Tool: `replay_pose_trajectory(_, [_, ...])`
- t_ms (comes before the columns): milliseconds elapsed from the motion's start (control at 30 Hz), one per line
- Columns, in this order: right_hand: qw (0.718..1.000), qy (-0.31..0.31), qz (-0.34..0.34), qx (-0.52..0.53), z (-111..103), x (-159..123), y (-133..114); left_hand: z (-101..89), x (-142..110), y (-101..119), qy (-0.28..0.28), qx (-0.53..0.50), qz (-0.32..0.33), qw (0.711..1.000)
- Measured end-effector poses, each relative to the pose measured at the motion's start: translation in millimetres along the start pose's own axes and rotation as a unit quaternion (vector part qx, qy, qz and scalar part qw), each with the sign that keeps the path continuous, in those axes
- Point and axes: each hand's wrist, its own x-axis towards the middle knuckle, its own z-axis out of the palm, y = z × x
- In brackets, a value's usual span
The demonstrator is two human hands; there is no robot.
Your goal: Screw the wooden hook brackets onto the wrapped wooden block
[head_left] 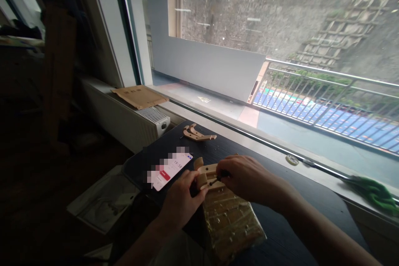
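Observation:
My left hand (183, 193) grips the near left end of a pale wooden piece (202, 179) with curved ends, thumb and fingers closed on its edge. In my right hand (245, 174) is a small dark screwdriver (215, 181), held at a slant with its thin tip at the wooden piece. Dark holes or screw heads show in the wood. Beneath lies a brown block wrapped in clear plastic (233, 220). My right hand partly covers the far end of the wooden piece.
More curved wooden pieces (198, 135) lie near the window side of the dark table (277, 199). A lit phone (173, 172) rests left of my hands. A tape roll (292, 159) and green cloth (370, 193) are on the sill. An envelope (140, 96) covers part of the radiator (156, 118).

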Motion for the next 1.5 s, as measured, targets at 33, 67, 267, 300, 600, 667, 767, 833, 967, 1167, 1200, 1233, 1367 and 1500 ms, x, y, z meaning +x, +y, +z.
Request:
replay_pose_trajectory(33, [1.000,-0.021,-0.015,-0.016,-5,4,-2,-1.3,0,1,0.004,0.012,0.008,1.000])
replay_pose_trajectory(67, [0.998,-0.045,-0.030,-0.030,-10,8,-5,-3.0,1,2,0.004,0.024,0.014,1.000])
replay_pose_trajectory(267, [0.986,-0.120,-0.079,-0.089,-22,31,-20,-12.4,8,13,-0.064,0.096,-0.012,0.993])
replay_pose_trajectory(300, [0.986,-0.121,-0.077,-0.090,-21,32,-21,-12.9,9,14,-0.073,0.095,-0.020,0.993])
replay_pose_trajectory(600, [0.985,-0.131,0.042,-0.106,-21,26,-15,-15.2,12,20,-0.120,0.119,-0.050,0.984])
replay_pose_trajectory(667, [0.984,-0.138,0.034,-0.109,-26,25,-17,-16.5,13,22,-0.125,0.137,-0.053,0.981])
replay_pose_trajectory(767, [0.982,-0.144,0.004,-0.118,-31,24,-20,-17.3,13,23,-0.130,0.143,-0.052,0.980])
replay_pose_trajectory(833, [0.981,-0.149,-0.008,-0.127,-31,24,-23,-16.8,13,22,-0.130,0.138,-0.049,0.981])
replay_pose_trajectory(967, [0.983,-0.134,0.003,-0.129,-24,27,-23,-14.7,12,18,-0.130,0.141,-0.048,0.980])
replay_pose_trajectory(1167, [0.982,-0.119,0.056,-0.134,-17,28,-14,-13.1,10,16,-0.126,0.139,-0.055,0.981])
replay_pose_trajectory(1200, [0.982,-0.120,0.058,-0.134,-18,27,-13,-13.0,10,16,-0.127,0.142,-0.056,0.980])
replay_pose_trajectory(1233, [0.982,-0.121,0.058,-0.133,-20,26,-13,-12.9,10,16,-0.127,0.144,-0.057,0.980])
replay_pose_trajectory(1367, [0.982,-0.128,0.024,-0.136,-30,23,-19,-11.9,9,15,-0.122,0.150,-0.053,0.980])
replay_pose_trajectory(1500, [0.978,-0.140,0.006,-0.154,-33,25,-26,-11.9,9,16,-0.128,0.153,-0.056,0.978])
